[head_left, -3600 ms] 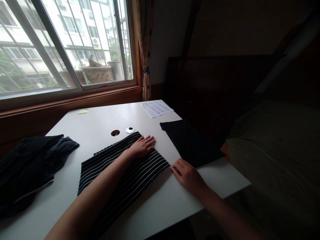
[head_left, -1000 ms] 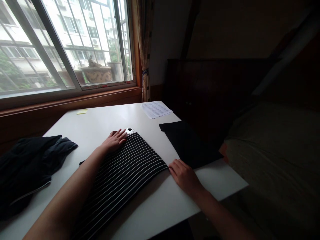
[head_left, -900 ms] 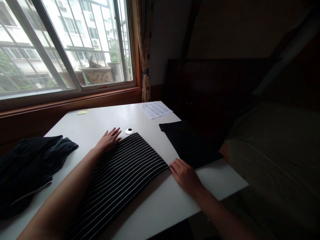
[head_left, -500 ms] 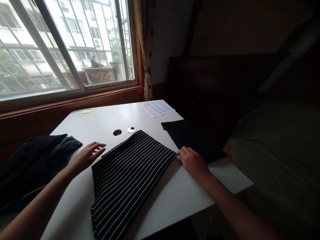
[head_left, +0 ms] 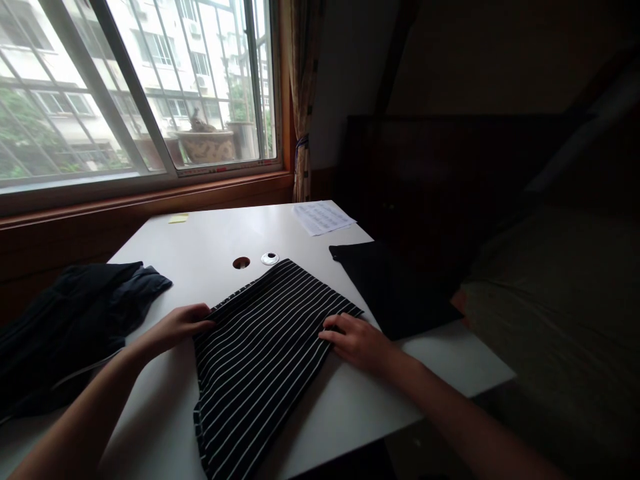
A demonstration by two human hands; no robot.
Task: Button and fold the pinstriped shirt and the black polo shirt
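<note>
Found striped cloth [head_left: 270,347] on bench [head_left: 450,360], right of left hand [head_left: 183,325], left of right hand [head_left: 357,343], long axis running away and slightly rightward. Noted left hand pinching left edge, right hand curled against right edge. Cannot tell whether gripping at right.

Left hand [head_left: 186,323], right hand [head_left: 359,341], forearms [head_left: 116,371], all bare

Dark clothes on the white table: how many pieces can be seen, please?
3: striped cloth in the middle, dark cloth at right, dark heap at left, which may hide more.
</note>
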